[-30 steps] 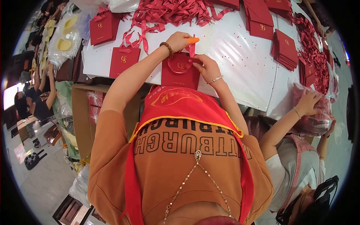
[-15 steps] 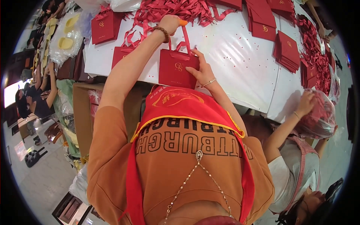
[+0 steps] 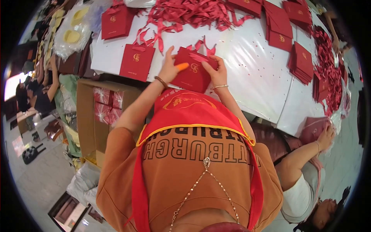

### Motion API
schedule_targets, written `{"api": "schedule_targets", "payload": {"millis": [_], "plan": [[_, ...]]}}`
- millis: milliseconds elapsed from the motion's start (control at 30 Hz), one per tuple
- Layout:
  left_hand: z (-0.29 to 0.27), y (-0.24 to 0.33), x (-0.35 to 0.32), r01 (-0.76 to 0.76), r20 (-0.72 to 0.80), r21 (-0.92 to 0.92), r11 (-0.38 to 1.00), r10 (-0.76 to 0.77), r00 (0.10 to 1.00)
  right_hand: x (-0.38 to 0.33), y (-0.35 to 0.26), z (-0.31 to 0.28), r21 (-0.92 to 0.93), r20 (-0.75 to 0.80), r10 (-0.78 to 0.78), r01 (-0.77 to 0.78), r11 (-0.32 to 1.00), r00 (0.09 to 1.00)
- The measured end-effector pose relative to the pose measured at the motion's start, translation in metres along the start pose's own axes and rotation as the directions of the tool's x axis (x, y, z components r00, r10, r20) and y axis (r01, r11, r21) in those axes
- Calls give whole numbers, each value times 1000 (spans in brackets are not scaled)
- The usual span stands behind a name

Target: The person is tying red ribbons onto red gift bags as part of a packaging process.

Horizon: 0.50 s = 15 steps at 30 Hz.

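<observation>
Best to steady red paper gift bag [image 3: 189,78] by its edges, avoid denting, leave ribbon handles [image 3: 211,51] free. Held at table's [image 3: 241,62] near edge, between hands: pinched upper right by right hand [image 3: 218,72]; thumbed on front by left hand [image 3: 168,70], can't tell if clamped. Opens toward far side, slightly right; can't call long axis, looks near square.

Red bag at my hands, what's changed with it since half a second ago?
Your left hand has let go of the ribbon handle and come down toward you, to the left side of the red bag. The handle, pulled taut then, now lies slack. Your right hand stays at the bag's right side. The ribbon pile looks unchanged.
</observation>
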<state>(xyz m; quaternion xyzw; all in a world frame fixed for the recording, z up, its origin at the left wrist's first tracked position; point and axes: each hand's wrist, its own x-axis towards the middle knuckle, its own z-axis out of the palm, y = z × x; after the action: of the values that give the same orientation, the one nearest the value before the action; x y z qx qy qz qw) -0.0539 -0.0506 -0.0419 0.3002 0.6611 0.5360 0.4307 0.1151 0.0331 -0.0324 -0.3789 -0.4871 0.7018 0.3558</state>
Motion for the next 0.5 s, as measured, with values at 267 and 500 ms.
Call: {"api": "schedule_targets", "payload": {"millis": [267, 500], "plan": [[-15, 14, -25, -47, -77, 45, 998, 50, 996, 19, -12, 31, 222, -21, 70, -63, 973, 997], [-157, 58, -6, -197, -62, -79, 977, 192, 979, 11, -29, 77, 17, 253, 246, -258, 966, 936]]}}
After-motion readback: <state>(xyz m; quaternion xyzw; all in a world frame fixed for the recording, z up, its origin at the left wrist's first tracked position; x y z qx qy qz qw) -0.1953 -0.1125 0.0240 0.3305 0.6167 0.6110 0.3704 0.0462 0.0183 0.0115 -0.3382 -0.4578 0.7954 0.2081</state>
